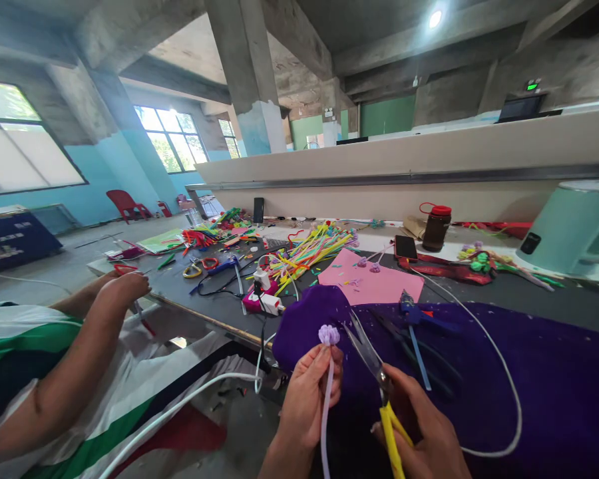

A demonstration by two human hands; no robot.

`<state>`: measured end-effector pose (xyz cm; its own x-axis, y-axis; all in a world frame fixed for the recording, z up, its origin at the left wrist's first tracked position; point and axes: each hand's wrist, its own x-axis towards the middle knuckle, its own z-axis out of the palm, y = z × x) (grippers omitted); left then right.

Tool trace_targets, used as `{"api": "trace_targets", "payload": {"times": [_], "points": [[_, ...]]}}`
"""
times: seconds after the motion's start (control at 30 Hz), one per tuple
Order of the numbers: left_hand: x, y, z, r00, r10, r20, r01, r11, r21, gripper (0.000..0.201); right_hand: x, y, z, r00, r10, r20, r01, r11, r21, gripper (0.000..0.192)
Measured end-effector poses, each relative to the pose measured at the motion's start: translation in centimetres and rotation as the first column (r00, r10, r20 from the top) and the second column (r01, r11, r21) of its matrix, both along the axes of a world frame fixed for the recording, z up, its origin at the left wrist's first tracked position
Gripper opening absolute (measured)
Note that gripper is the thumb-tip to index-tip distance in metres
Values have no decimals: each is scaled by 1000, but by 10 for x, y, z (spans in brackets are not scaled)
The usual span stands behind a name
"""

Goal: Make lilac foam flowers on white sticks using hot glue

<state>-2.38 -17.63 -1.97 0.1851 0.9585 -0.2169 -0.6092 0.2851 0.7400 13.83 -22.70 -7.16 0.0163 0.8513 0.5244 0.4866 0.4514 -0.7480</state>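
Two bare hands work over a deep purple cloth [529,372] on the dark grey surface [180,293]. The left hand [309,392] pinches a small lilac, fluffy, curled flower head [328,334] between thumb and fingers just beneath its bloom, so the head stands upright and clear. From that pinch a pale lilac fuzzy stem [325,419] hangs down past the palm; gripping it right at the joint probably steadies both parts.

The right hand [419,432] has its fingers curled round the yellow handles of a pair of steel-bladed scissors [367,346]. Their blades are slightly parted and tilt up and leftward, the tips near the flower but apart from it, perhaps to keep the edges within easy reach without snagging the fuzz.

Beyond, a flat pink sheet [399,293] carries lilac pieces and scattered snippets, likely so that small bits show up well. A blue glue gun [412,313] lies just right of the scissors, seemingly parked close for convenience. At the left, a co-worker's hand [130,286] is raised beside the surface; I cannot tell exactly what its fingers grip.
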Motion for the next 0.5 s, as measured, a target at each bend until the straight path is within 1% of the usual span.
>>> {"api": "trace_targets", "payload": {"times": [0.1,0.27,0.5], "points": [[-1,0,1,1000,-22,8,22,1000,-6,28,2,-1,-1,1000,6,6,-6,1000,-23,54],[0,-2,4,1000,0,19,1,1000,-31,28,0,-1,-6,1000,11,19,-11,1000,-10,54],[1,-4,-1,999,32,-16,-33,999,-25,31,-1,1,-9,988,34,153,-53,991,120,56]]}}
